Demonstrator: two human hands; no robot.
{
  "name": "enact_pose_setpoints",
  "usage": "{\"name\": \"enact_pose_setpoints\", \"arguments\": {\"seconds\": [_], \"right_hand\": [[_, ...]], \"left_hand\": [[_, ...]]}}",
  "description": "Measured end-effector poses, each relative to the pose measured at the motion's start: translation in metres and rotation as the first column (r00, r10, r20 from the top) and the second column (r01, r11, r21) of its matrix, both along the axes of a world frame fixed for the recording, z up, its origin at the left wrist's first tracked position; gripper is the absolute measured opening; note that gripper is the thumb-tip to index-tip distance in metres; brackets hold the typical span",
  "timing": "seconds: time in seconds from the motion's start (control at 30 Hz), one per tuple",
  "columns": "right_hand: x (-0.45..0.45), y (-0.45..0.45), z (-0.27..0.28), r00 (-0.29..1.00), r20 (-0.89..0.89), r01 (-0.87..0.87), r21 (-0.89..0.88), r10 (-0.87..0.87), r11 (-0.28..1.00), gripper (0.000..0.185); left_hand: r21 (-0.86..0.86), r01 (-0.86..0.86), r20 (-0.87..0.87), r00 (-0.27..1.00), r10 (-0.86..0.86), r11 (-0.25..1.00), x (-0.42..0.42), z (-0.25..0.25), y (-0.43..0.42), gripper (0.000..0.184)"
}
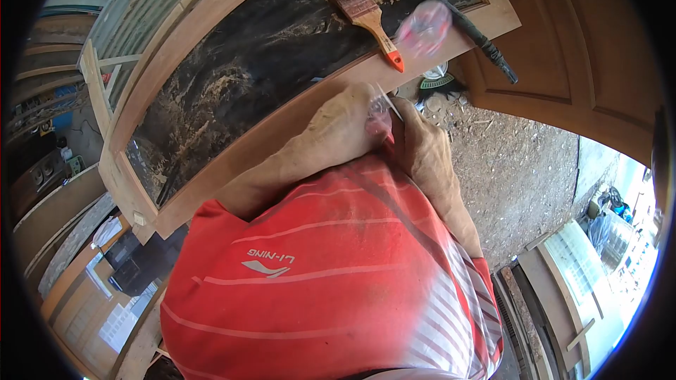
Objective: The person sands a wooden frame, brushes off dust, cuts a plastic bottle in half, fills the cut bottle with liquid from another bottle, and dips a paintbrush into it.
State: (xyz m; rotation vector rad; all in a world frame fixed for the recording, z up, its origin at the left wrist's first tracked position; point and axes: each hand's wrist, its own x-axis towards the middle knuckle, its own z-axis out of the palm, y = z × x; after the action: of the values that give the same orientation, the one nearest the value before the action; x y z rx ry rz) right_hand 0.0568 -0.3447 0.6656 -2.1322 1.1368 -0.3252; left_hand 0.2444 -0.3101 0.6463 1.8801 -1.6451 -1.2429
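Note:
My left hand [352,112] is closed at the chest, fingers curled against a small clear plastic packet [378,119] with something pinkish inside. Facing it, my right hand [422,142] is also closed, with a thin white strip [390,104] between its fingers. Both hands meet at the near edge of a wooden panel frame [282,134]. Beyond them, a paintbrush [367,20] with a wood and orange handle lies across the frame. Beside the brush is a clear plastic bag [424,28] with pink and red marks. A hammer [465,24] with a dark handle lies farther right.
The frame surrounds a dark panel [260,49] strewn with wood shavings. A brown panelled door [563,49] stands at the right, above a littered dirt floor [514,162]. Boards [556,288] lean at the lower right. More timber and a dark machine [134,260] are at the left.

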Motion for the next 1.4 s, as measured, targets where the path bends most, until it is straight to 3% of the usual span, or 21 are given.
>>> {"name": "enact_pose_setpoints", "arguments": {"seconds": [0.07, 0.13, 0.17, 0.23, 0.37, 0.4, 0.53, 0.73, 0.8, 0.83, 0.93, 1.07, 1.17, 1.33, 1.4], "right_hand": [[0.001, -0.008, -0.002, 0.999, 0.032, 0.043, -0.004, -0.043, 0.999, 0.024], [-0.001, -0.025, -0.017, 0.983, 0.167, 0.094, -0.076, -0.080, 0.993, 0.022], [0.002, -0.031, -0.018, 0.963, 0.193, 0.202, -0.061, -0.187, 0.977, 0.017], [-0.001, -0.046, -0.023, 0.914, 0.288, 0.323, -0.092, -0.285, 0.942, 0.014], [0.002, -0.078, -0.014, 0.853, 0.321, 0.467, -0.119, -0.411, 0.876, 0.027], [0.003, -0.086, -0.004, 0.866, 0.231, 0.462, -0.029, -0.444, 0.886, 0.036], [0.011, -0.130, -0.040, 0.932, 0.195, 0.351, -0.273, -0.306, 0.896, 0.043], [0.033, -0.160, -0.064, 0.990, -0.101, 0.050, -0.428, -0.102, 0.902, 0.041], [0.039, -0.164, -0.063, 0.984, -0.160, -0.023, -0.560, -0.081, 0.828, 0.043], [0.046, -0.171, -0.062, 0.995, -0.053, 0.043, -0.556, -0.088, 0.830, 0.045], [0.082, -0.197, -0.043, 0.972, 0.193, 0.213, -0.475, -0.135, 0.854, 0.054], [0.123, -0.239, -0.040, 0.982, 0.151, 0.179, -0.570, -0.111, 0.802, 0.059], [0.128, -0.261, -0.066, 0.995, 0.037, 0.101, -0.576, -0.098, 0.811, 0.056], [0.091, -0.301, -0.086, 0.999, 0.035, 0.039, -0.674, -0.021, 0.738, 0.049], [0.073, -0.300, -0.068, 0.997, 0.009, 0.074, -0.527, -0.081, 0.847, 0.046]], "left_hand": [[-0.191, -0.135, 0.010, 0.990, 0.139, 0.972, 0.008, -0.006, 0.006, 0.048], [-0.154, -0.206, 0.029, 0.977, 0.213, 0.966, 0.021, 0.011, 0.004, 0.052], [-0.139, -0.243, 0.038, 0.967, 0.250, 0.960, 0.028, 0.018, 0.003, 0.053], [-0.116, -0.294, -0.053, 0.956, 0.289, 0.949, 0.043, 0.012, 0.006, 0.059], [-0.230, -0.316, -0.201, 0.941, 0.273, 0.920, 0.055, 0.014, 0.010, 0.063], [-0.290, -0.322, -0.252, 0.934, 0.253, 0.901, 0.058, 0.007, 0.011, 0.064], [-0.333, -0.457, -0.436, 0.850, 0.295, 0.825, 0.062, -0.005, 0.007, 0.067], [-0.591, -0.446, -0.326, 0.894, 0.307, 0.673, 0.081, -0.036, -0.009, 0.075], [-0.743, -0.331, -0.121, 0.921, 0.369, 0.582, 0.089, -0.034, -0.016, 0.076], [-0.801, -0.259, -0.019, 0.912, 0.410, 0.540, 0.092, -0.033, -0.017, 0.077], [-0.595, -0.495, -0.220, 0.858, 0.464, 0.633, 0.091, -0.055, -0.019, 0.074], [-0.416, -0.577, -0.318, 0.816, 0.482, 0.703, 0.083, -0.065, -0.019, 0.086], [-0.565, -0.513, -0.162, 0.837, 0.523, 0.647, 0.086, -0.079, -0.017, 0.092], [-0.443, -0.571, -0.155, 0.808, 0.568, 0.692, 0.083, -0.064, -0.012, 0.106], [-0.436, -0.588, -0.185, 0.800, 0.571, 0.682, 0.082, -0.063, -0.017, 0.113]]}}
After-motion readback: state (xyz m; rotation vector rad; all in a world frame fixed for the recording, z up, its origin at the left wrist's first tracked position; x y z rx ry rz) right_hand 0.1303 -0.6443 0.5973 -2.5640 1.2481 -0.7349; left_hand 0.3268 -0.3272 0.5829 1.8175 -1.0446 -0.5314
